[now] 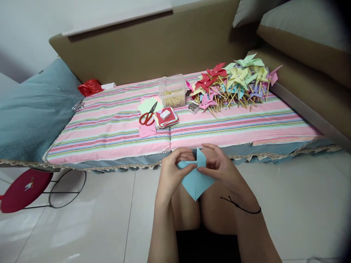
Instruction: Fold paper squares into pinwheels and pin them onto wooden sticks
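A light blue square of paper (195, 185), slit in from its corners, is held above my knees with one corner pointing down at me. My left hand (175, 166) pinches its left side, the thumb pressed near the middle. From the other side my right hand (216, 164) grips it, thumb also close to the centre, beside a raised pointed flap. The fingers behind the paper are partly hidden. Beyond my hands lie red-handled scissors (148, 114), a stack of coloured paper squares (171, 119) with a small white box (165, 114) on top, and a pink paper square (147, 130).
A clear plastic box (172, 91) holds thin wooden sticks. Many finished paper pinwheels (236, 82) are heaped at the right of the striped cloth (109, 120). A small open box (193, 107) stands near them. A red stool (27, 190) is at the left, a red bag (90, 87) behind.
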Action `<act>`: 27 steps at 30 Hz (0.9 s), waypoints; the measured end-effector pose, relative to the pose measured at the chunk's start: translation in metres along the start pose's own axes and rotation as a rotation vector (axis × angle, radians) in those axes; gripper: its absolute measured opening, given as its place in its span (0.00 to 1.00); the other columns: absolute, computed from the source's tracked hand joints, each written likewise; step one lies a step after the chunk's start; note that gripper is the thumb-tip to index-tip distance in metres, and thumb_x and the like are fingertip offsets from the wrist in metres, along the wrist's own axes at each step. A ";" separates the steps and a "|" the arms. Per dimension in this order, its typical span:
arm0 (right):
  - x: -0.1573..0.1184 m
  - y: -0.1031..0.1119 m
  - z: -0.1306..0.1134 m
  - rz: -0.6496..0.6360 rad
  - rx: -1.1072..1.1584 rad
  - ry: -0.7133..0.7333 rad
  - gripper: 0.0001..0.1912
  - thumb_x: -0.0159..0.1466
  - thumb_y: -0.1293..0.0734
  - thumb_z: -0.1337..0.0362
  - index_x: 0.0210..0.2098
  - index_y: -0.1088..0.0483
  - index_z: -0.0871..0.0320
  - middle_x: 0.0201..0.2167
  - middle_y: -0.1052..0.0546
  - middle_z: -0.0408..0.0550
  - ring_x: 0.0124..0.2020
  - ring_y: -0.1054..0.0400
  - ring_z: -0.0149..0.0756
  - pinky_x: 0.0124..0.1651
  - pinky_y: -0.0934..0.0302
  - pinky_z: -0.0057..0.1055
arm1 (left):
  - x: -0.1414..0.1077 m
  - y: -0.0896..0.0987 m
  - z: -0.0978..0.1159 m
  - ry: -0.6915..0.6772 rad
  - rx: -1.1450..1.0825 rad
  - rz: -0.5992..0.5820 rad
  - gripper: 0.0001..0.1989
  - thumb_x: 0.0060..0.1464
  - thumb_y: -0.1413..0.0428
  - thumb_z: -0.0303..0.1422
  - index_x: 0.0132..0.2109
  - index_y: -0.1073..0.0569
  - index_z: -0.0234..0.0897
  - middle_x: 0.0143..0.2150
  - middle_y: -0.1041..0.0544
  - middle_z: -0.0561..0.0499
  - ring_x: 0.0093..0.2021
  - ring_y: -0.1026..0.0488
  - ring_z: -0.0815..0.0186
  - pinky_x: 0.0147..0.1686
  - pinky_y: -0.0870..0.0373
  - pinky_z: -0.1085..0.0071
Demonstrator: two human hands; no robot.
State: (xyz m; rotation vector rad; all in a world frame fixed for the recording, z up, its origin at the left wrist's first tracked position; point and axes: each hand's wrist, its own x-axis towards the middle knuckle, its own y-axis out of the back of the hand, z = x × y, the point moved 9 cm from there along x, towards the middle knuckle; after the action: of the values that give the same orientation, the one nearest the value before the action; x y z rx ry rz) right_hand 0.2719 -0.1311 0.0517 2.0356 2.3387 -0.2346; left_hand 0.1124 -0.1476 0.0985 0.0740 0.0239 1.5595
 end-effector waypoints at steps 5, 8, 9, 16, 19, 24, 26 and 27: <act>0.000 -0.005 0.006 -0.046 0.000 -0.060 0.37 0.45 0.22 0.60 0.53 0.34 0.49 0.27 0.21 0.40 0.26 0.26 0.39 0.27 0.34 0.32 | 0.000 0.000 0.003 -0.006 0.031 0.001 0.16 0.45 0.34 0.27 0.43 0.25 0.39 0.36 0.20 0.50 0.40 0.22 0.62 0.43 0.28 0.67; -0.001 -0.006 0.007 -0.027 0.105 -0.103 0.39 0.46 0.22 0.58 0.54 0.39 0.50 0.26 0.20 0.39 0.27 0.25 0.40 0.29 0.33 0.34 | 0.000 0.013 0.006 -0.029 0.124 0.144 0.21 0.44 0.32 0.32 0.46 0.26 0.40 0.47 0.22 0.46 0.50 0.26 0.59 0.53 0.33 0.63; -0.001 -0.005 0.006 -0.001 0.143 -0.109 0.40 0.46 0.22 0.58 0.54 0.40 0.50 0.27 0.20 0.40 0.27 0.25 0.41 0.30 0.33 0.35 | 0.000 0.020 0.005 -0.019 0.110 0.211 0.23 0.44 0.32 0.33 0.49 0.27 0.41 0.52 0.24 0.45 0.54 0.28 0.59 0.55 0.35 0.63; -0.002 0.004 -0.004 0.172 0.285 -0.091 0.41 0.42 0.20 0.59 0.51 0.41 0.51 0.24 0.20 0.40 0.26 0.27 0.38 0.30 0.36 0.31 | -0.002 0.004 -0.027 0.237 -0.375 0.170 0.38 0.38 0.30 0.31 0.54 0.39 0.40 0.43 0.22 0.47 0.39 0.23 0.63 0.41 0.28 0.67; -0.002 -0.002 -0.005 0.144 0.300 -0.084 0.40 0.43 0.20 0.59 0.50 0.42 0.50 0.24 0.20 0.39 0.26 0.27 0.38 0.30 0.36 0.31 | -0.001 -0.007 -0.027 0.240 -0.345 0.161 0.37 0.39 0.30 0.31 0.55 0.39 0.39 0.34 0.22 0.52 0.32 0.25 0.67 0.34 0.30 0.71; -0.002 -0.008 -0.007 0.124 0.308 -0.067 0.40 0.43 0.20 0.60 0.50 0.43 0.50 0.28 0.18 0.41 0.28 0.26 0.39 0.32 0.33 0.33 | -0.001 -0.001 -0.024 0.201 -0.238 0.299 0.33 0.38 0.31 0.32 0.52 0.36 0.39 0.32 0.23 0.54 0.29 0.28 0.68 0.31 0.31 0.72; -0.002 -0.009 -0.008 0.122 0.302 -0.047 0.39 0.44 0.21 0.60 0.50 0.43 0.50 0.29 0.17 0.42 0.29 0.25 0.40 0.33 0.33 0.35 | 0.000 -0.001 -0.025 0.202 -0.247 0.296 0.34 0.38 0.31 0.32 0.51 0.36 0.40 0.30 0.24 0.55 0.27 0.29 0.69 0.30 0.32 0.73; -0.002 -0.009 -0.008 0.119 0.298 -0.036 0.39 0.45 0.21 0.60 0.50 0.43 0.50 0.29 0.17 0.42 0.30 0.25 0.41 0.33 0.32 0.35 | 0.000 -0.001 -0.025 0.203 -0.255 0.291 0.34 0.38 0.31 0.32 0.51 0.37 0.40 0.30 0.24 0.56 0.27 0.29 0.70 0.29 0.32 0.73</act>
State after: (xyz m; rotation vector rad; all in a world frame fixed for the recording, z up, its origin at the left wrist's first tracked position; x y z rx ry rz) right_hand 0.2638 -0.1334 0.0610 2.2647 2.2665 -0.6444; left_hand 0.1116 -0.1470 0.0737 -0.2933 -0.0271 1.8433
